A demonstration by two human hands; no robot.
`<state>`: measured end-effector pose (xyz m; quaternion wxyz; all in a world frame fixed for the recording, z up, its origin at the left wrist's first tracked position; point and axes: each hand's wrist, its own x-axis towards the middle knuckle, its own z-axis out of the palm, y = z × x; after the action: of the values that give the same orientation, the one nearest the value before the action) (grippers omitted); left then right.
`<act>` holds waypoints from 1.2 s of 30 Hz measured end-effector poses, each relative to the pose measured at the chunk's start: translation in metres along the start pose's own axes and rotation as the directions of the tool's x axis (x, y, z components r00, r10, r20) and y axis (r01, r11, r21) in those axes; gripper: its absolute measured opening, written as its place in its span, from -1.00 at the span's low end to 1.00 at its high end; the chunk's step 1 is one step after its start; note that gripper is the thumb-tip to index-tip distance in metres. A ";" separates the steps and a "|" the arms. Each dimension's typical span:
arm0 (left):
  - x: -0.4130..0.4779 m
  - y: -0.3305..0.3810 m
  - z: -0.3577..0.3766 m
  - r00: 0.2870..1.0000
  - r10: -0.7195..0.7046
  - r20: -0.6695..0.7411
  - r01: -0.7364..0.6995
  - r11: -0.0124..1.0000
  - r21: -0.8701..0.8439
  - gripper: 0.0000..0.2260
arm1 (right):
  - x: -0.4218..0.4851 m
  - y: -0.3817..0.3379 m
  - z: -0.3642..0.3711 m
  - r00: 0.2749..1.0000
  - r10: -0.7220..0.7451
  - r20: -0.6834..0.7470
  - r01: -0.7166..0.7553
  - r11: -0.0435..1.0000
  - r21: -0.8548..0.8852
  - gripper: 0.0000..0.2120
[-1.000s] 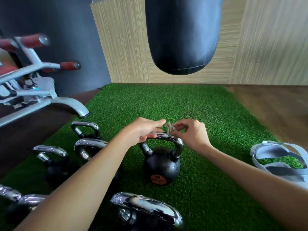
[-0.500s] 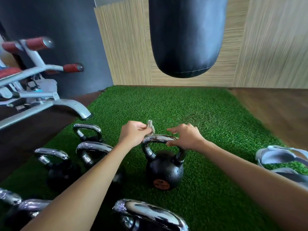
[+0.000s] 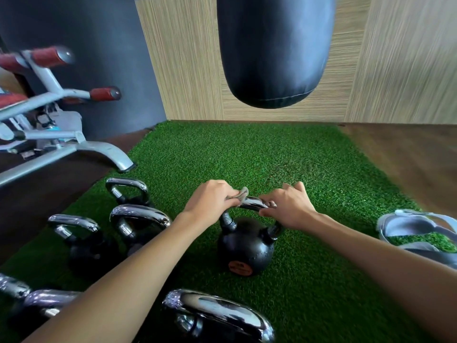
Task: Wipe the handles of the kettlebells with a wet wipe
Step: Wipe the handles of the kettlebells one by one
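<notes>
A black kettlebell (image 3: pixel 244 246) with an orange label stands on the green turf mat (image 3: pixel 309 169). Its chrome handle (image 3: pixel 254 203) runs between my two hands. My left hand (image 3: pixel 210 201) grips a crumpled grey wet wipe (image 3: pixel 241 194) and holds it against the left end of the handle. My right hand (image 3: pixel 286 206) grips the right end of the handle, fingers curled over it. Several other kettlebells with chrome handles stand to the left, such as the nearest one (image 3: pixel 138 219), and one more (image 3: pixel 220 315) lies close to me at the bottom.
A dark punching bag (image 3: pixel 272 50) hangs above the mat's far end. A grey weight bench (image 3: pixel 49 134) with red pads stands at the left. A grey sandal (image 3: pixel 418 231) lies on the mat's right edge. Wooden floor (image 3: pixel 405 154) lies to the right.
The wipe passed from my right hand to my left. My left hand then came down onto the handle's left end with the wipe, and my right hand closed over the right end.
</notes>
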<state>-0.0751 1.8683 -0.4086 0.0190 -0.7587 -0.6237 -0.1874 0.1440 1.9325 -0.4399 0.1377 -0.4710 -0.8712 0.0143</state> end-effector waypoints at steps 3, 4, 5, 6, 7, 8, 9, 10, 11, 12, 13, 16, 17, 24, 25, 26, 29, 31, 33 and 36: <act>0.009 0.018 0.003 0.999 0.050 0.022 -0.049 0.998 -0.028 -0.75 | -0.014 0.016 0.000 1.000 0.018 -0.009 -0.018 0.999 0.026 -0.70; 0.011 0.019 0.004 0.999 0.044 0.025 -0.043 0.998 -0.054 -0.76 | -0.018 0.021 0.000 1.000 0.029 -0.012 -0.028 0.999 0.030 -0.70; 0.012 0.016 0.007 1.000 0.023 0.021 -0.021 0.995 -0.097 -0.77 | -0.023 0.027 0.000 0.999 0.041 -0.017 -0.040 0.998 0.040 -0.70; 0.013 0.009 0.010 1.000 -0.013 0.015 0.015 0.989 -0.149 -0.77 | -0.026 0.031 0.000 0.998 0.063 -0.014 -0.062 0.997 0.054 -0.67; 0.013 0.004 0.012 0.999 -0.048 0.008 0.048 0.981 -0.189 -0.78 | -0.030 0.035 -0.001 0.997 0.082 -0.009 -0.081 0.994 0.069 -0.63; 0.014 -0.001 0.015 0.997 -0.074 0.006 0.073 0.974 -0.213 -0.80 | -0.033 0.038 -0.001 0.996 0.093 -0.011 -0.092 0.993 0.077 -0.62; 0.014 -0.002 0.018 0.996 -0.083 0.011 0.084 0.971 -0.224 -0.81 | -0.037 0.042 -0.001 0.995 0.099 -0.015 -0.097 0.992 0.082 -0.64; 0.015 -0.001 0.020 0.997 -0.079 0.021 0.082 0.969 -0.232 -0.81 | -0.040 0.045 0.000 0.994 0.105 -0.013 -0.104 0.991 0.083 -0.66; 0.014 0.003 0.022 0.998 -0.063 0.021 0.066 0.969 -0.239 -0.80 | -0.043 0.048 0.001 0.994 0.112 -0.015 -0.110 0.990 0.087 -0.67; 0.013 0.007 0.025 0.998 -0.057 0.009 0.058 0.966 -0.253 -0.79 | -0.046 0.051 0.002 0.993 0.115 -0.016 -0.113 0.989 0.091 -0.67; 0.012 0.010 0.028 0.998 -0.068 -0.008 0.063 0.959 -0.275 -0.78 | -0.048 0.053 0.002 0.993 0.117 -0.017 -0.114 0.989 0.098 -0.67; 0.009 0.002 0.042 0.973 -0.230 0.002 0.217 0.917 -0.335 -0.76 | -0.052 0.053 0.002 0.992 0.128 -0.020 -0.124 0.986 0.114 -0.68; 0.008 -0.003 0.047 0.956 -0.290 0.049 0.289 0.896 -0.336 -0.75 | -0.052 0.053 0.002 0.991 0.131 -0.022 -0.128 0.985 0.112 -0.68; -0.001 -0.013 0.062 0.896 -0.434 0.089 0.422 0.777 -0.467 -0.80 | -0.044 0.051 0.006 0.988 0.152 -0.001 -0.150 0.978 0.144 -0.76; -0.001 -0.013 0.065 0.887 -0.450 0.105 0.442 0.761 -0.475 -0.80 | -0.043 0.051 0.008 0.987 0.158 -0.003 -0.156 0.976 0.149 -0.74; -0.001 -0.015 0.068 0.873 -0.466 0.144 0.475 0.747 -0.465 -0.79 | -0.042 0.051 0.009 0.986 0.164 -0.010 -0.161 0.975 0.156 -0.72; -0.002 -0.021 0.078 0.833 -0.489 0.261 0.554 0.723 -0.413 -0.71 | -0.043 0.049 0.011 0.984 0.180 -0.014 -0.175 0.970 0.168 -0.72; 0.000 -0.020 0.074 0.828 -0.500 0.254 0.559 0.701 -0.442 -0.71 | -0.042 0.049 0.009 0.982 0.187 0.026 -0.189 0.962 0.195 -0.74; 0.002 -0.017 0.068 0.827 -0.517 0.220 0.549 0.657 -0.517 -0.73 | -0.040 0.048 0.006 0.974 0.205 0.092 -0.223 0.939 0.264 -0.67; 0.001 -0.011 0.060 0.820 -0.554 0.145 0.509 0.589 -0.627 -0.74 | -0.037 0.047 -0.004 0.957 0.179 0.229 -0.246 0.917 0.314 -0.53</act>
<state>-0.0699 1.8869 -0.4663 -0.2773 -0.4902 -0.7173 -0.4102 0.2027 1.9273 -0.4518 0.1280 -0.5286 -0.8083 0.2256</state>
